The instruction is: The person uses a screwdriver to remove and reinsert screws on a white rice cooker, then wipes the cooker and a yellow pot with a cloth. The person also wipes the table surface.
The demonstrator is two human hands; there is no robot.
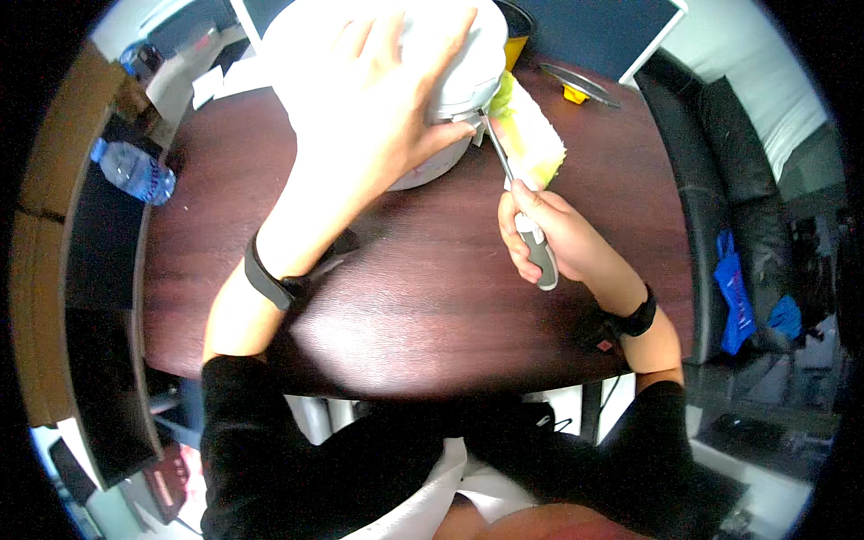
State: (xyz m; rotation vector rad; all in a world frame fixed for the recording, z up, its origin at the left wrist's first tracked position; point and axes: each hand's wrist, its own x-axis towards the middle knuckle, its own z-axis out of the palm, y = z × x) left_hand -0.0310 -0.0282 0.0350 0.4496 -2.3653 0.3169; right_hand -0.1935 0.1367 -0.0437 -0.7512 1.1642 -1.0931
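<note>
My left hand (382, 99) lies flat, fingers spread, on top of a white rounded appliance (468, 63) standing on the dark wooden table (405, 297). My right hand (549, 229) grips the grey handle of a thin metal tool (520, 202). The tool's tip reaches up to the appliance's right side, close to my left thumb. A yellow and white cloth (531, 135) lies just right of the appliance, behind the tool. Both wrists carry black bands.
A plastic water bottle (133, 171) lies at the table's left edge. A dark flat lid with a yellow piece (578, 88) sits at the back right. Black cushioned seating (720, 171) runs along the right, with a blue bag (736, 292) beside it.
</note>
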